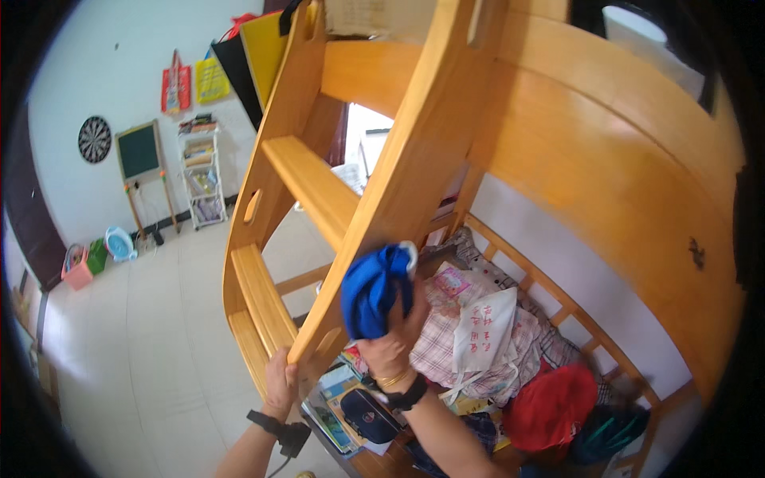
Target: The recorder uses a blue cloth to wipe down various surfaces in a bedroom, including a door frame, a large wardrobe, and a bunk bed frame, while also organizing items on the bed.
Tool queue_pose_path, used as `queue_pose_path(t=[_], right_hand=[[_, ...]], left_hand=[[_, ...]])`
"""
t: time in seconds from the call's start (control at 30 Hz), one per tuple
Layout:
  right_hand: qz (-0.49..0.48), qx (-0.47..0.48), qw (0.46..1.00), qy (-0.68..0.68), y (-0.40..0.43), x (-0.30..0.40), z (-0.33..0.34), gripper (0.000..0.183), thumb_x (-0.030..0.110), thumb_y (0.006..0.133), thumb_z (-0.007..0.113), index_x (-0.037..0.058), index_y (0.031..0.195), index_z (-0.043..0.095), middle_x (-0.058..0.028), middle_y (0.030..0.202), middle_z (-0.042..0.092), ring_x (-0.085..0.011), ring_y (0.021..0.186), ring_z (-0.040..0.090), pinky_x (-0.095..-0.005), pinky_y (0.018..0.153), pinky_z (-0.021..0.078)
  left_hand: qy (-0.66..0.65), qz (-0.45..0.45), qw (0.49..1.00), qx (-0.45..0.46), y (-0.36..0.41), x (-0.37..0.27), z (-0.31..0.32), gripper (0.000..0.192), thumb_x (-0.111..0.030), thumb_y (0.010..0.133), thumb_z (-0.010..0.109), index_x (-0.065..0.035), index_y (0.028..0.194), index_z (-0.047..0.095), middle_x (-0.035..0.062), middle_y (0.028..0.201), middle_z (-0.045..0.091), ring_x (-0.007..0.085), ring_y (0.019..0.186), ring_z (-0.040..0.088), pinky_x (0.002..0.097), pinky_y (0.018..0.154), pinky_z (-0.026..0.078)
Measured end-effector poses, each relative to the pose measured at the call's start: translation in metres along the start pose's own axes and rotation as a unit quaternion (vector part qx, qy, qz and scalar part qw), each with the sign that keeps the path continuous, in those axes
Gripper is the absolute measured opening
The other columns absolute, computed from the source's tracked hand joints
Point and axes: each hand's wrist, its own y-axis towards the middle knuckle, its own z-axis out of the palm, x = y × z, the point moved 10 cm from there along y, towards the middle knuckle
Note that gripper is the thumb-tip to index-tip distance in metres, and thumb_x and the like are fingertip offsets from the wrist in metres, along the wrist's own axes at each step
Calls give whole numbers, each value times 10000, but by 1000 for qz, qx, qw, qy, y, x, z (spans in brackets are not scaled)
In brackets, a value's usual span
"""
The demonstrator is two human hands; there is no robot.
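My left hand (282, 377) is closed around the lower edge of the wooden side rail (382, 197) of a bunk bed ladder. My right hand (391, 343), slightly blurred, holds a bundled blue cloth item (373, 293) with a white edge, up against the inner side of that rail. Its exact kind is hard to tell. Beyond this hand, on the lower bunk, lie a plaid quilt (433, 352) and a white fabric bag (485, 328) bearing red writing. A red cloth item (551, 406), perhaps a cap, rests right of my forearm.
Ladder treads (317, 185) span between the rails. Below my hands are a dark zip case (369, 415) and books (331, 412). A dark green item (609, 433) sits by the bed's guard rail (562, 299). Across the tiled floor (161, 334) stand a white shelf rack (203, 173) and a chalkboard (138, 150).
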Motion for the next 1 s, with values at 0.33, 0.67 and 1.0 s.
queue_pose_path(t=[0.33, 0.67, 1.0], right_hand=[[33, 90, 995, 17, -52, 7, 19, 848, 165, 512, 783, 137, 1271, 406, -203, 1180, 399, -376, 1026, 448, -427, 878, 377], [20, -188, 981, -34, 129, 45, -77, 703, 209, 647, 707, -5, 1232, 381, -227, 1154, 415, -390, 1067, 417, -444, 906, 347], [-109, 22, 974, -196, 76, 80, -73, 640, 183, 666, 669, 143, 1255, 422, -143, 1160, 434, -285, 921, 477, -397, 788, 395]], left_hand=[[-25, 4, 997, 75, 1, 2, 19, 603, -540, 861, 258, 8, 857, 510, 226, 734, 497, 423, 717, 486, 450, 612, 376], [-153, 21, 980, 127, 15, -22, 7, 434, -179, 828, 453, 21, 1205, 374, 204, 1166, 449, 327, 1107, 427, 368, 949, 325], [-105, 211, 972, 20, 97, -154, 19, 667, -7, 699, 580, 21, 1291, 275, 251, 1274, 351, 403, 1078, 427, 416, 883, 378]])
